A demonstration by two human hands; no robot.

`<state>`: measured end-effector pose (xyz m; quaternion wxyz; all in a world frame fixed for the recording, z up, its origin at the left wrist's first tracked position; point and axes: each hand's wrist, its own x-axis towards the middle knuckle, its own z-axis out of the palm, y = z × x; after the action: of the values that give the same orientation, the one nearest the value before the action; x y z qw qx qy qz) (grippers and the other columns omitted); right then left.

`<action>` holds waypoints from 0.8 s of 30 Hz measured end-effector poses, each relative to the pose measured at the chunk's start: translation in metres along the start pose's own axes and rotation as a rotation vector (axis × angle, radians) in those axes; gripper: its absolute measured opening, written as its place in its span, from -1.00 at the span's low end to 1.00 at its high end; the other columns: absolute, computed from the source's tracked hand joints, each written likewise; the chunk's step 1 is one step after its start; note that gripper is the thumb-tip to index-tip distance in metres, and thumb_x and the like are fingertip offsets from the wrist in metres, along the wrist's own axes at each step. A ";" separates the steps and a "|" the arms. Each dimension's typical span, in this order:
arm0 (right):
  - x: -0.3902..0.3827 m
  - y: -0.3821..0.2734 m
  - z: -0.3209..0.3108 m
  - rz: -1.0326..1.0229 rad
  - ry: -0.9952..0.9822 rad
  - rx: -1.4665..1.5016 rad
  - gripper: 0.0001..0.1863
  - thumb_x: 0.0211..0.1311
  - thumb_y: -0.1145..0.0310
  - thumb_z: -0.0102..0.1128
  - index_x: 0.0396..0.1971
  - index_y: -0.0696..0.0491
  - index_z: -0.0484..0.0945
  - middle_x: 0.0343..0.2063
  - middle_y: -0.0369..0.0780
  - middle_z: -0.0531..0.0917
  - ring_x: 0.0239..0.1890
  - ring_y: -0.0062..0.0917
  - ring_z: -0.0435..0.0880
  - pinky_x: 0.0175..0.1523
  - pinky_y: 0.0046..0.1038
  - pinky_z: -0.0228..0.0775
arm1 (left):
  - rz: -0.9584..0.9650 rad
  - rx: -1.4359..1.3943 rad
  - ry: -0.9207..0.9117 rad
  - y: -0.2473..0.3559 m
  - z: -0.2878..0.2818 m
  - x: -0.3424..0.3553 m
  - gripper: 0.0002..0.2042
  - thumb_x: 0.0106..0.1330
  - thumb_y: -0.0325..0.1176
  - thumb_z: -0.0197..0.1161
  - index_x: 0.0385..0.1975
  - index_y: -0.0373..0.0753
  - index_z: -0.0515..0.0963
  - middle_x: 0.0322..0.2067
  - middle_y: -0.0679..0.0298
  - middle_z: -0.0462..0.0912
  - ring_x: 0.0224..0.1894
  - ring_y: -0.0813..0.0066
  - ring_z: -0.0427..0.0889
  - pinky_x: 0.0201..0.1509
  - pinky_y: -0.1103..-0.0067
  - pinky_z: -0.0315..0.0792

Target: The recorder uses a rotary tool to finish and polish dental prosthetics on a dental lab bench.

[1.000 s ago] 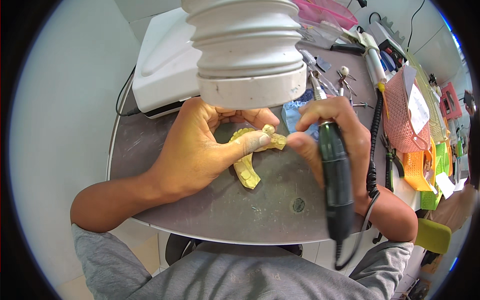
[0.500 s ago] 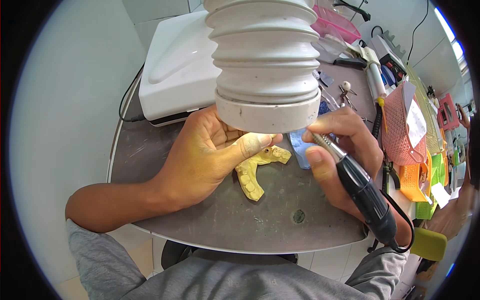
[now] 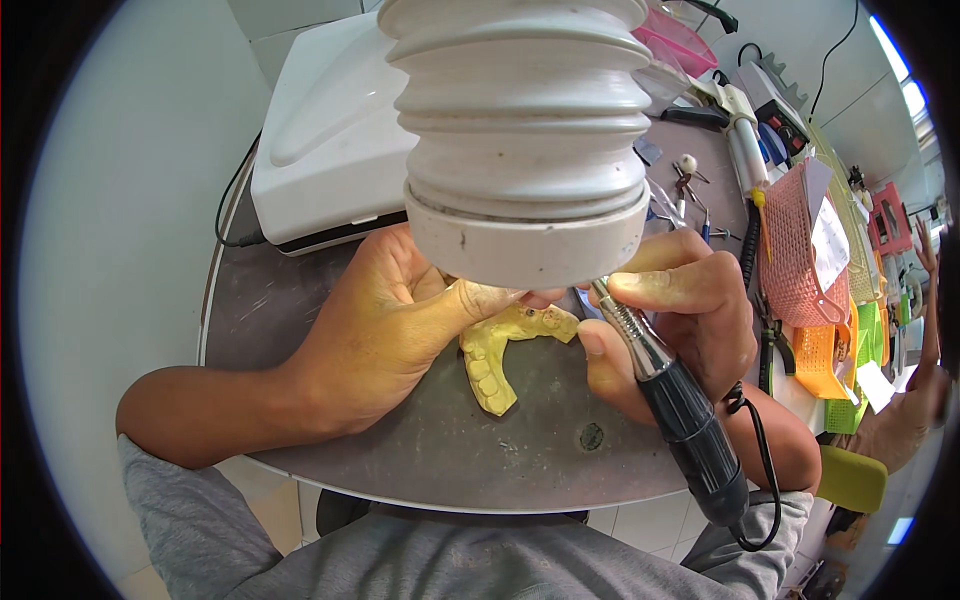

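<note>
My right hand grips a rotary handpiece like a pen, its metal nose slanting up under the hose mouth. The working tip is hidden there. My left hand is closed in a pinch just left of that tip. What its thumb and fingers hold is covered by the hose's rim. Below the fingertips a yellow dental model, curved like a dental arch, lies on the grey bench. A small dark hole shows in its upper part.
A white ribbed suction hose hangs over both hands. At the back left stands a white boxy machine. Small tools, a pink basket and an orange basket line the right side. Another person's arm shows at far right.
My right hand has brought the handpiece leftward, its nose now beneath the hose rim and closer to my left fingertips. The whole view has shifted slightly.
</note>
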<state>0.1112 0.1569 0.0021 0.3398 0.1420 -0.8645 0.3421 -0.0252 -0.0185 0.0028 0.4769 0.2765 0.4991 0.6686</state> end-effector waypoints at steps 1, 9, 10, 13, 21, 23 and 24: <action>0.000 -0.002 0.001 0.040 0.063 -0.011 -0.62 -0.14 0.53 0.51 -0.26 0.21 0.55 -0.38 -0.06 0.67 -0.32 -0.30 0.73 -0.31 -0.43 0.58 | -0.004 0.008 -0.019 0.001 0.000 0.000 -0.68 0.41 -0.42 0.17 0.10 -0.38 0.41 -0.12 0.16 0.59 0.01 0.45 0.56 0.19 0.47 0.42; 0.003 -0.002 -0.003 -0.044 -0.018 0.018 -0.64 0.01 0.53 0.39 -0.20 0.20 0.43 -0.30 -0.05 0.62 -0.17 -0.30 0.70 -0.14 -0.38 0.54 | -0.024 -0.025 -0.049 0.000 -0.001 -0.001 -0.68 0.44 -0.38 0.12 0.12 -0.38 0.39 -0.10 0.19 0.56 0.02 0.46 0.53 0.19 0.46 0.42; 0.002 -0.003 -0.005 -0.016 -0.108 -0.003 -0.64 0.14 0.52 0.30 -0.12 0.18 0.33 -0.25 -0.06 0.58 -0.15 -0.36 0.64 -0.03 -0.35 0.46 | -0.022 -0.030 -0.054 0.000 -0.002 -0.001 -0.67 0.44 -0.37 0.13 0.12 -0.38 0.39 -0.10 0.20 0.56 0.01 0.46 0.53 0.19 0.46 0.41; 0.005 0.003 0.002 -0.077 0.054 0.002 -0.64 -0.13 0.57 0.47 -0.28 0.19 0.52 -0.42 -0.09 0.63 -0.18 -0.20 0.75 -0.26 -0.42 0.62 | -0.025 -0.037 -0.055 -0.002 -0.003 -0.001 -0.66 0.44 -0.37 0.13 0.13 -0.37 0.38 -0.11 0.20 0.55 0.01 0.47 0.52 0.20 0.46 0.41; 0.003 0.004 0.000 -0.110 -0.056 -0.021 -0.64 0.04 0.55 0.37 -0.19 0.27 0.43 -0.35 -0.02 0.62 -0.30 -0.37 0.67 -0.17 -0.42 0.51 | -0.040 -0.046 -0.042 0.000 -0.005 -0.002 -0.65 0.44 -0.37 0.13 0.14 -0.37 0.36 -0.10 0.21 0.55 0.01 0.48 0.53 0.20 0.46 0.40; 0.003 0.003 -0.002 -0.110 -0.056 -0.030 -0.64 0.02 0.56 0.37 -0.19 0.27 0.44 -0.35 -0.02 0.62 -0.32 -0.37 0.67 -0.18 -0.42 0.51 | -0.047 -0.049 -0.041 0.000 -0.004 0.000 -0.65 0.44 -0.38 0.13 0.15 -0.37 0.36 -0.10 0.21 0.56 0.01 0.48 0.53 0.20 0.46 0.41; 0.003 0.003 -0.003 -0.115 -0.062 -0.034 -0.64 0.02 0.57 0.38 -0.18 0.27 0.45 -0.35 -0.03 0.62 -0.31 -0.37 0.67 -0.18 -0.42 0.51 | -0.064 -0.056 -0.052 0.001 -0.005 0.001 -0.65 0.44 -0.39 0.12 0.16 -0.36 0.36 -0.10 0.21 0.56 0.01 0.48 0.53 0.20 0.46 0.41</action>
<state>0.1089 0.1610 0.0047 0.3345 0.1964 -0.8705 0.3029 -0.0301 -0.0197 0.0017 0.5182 0.2642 0.4764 0.6593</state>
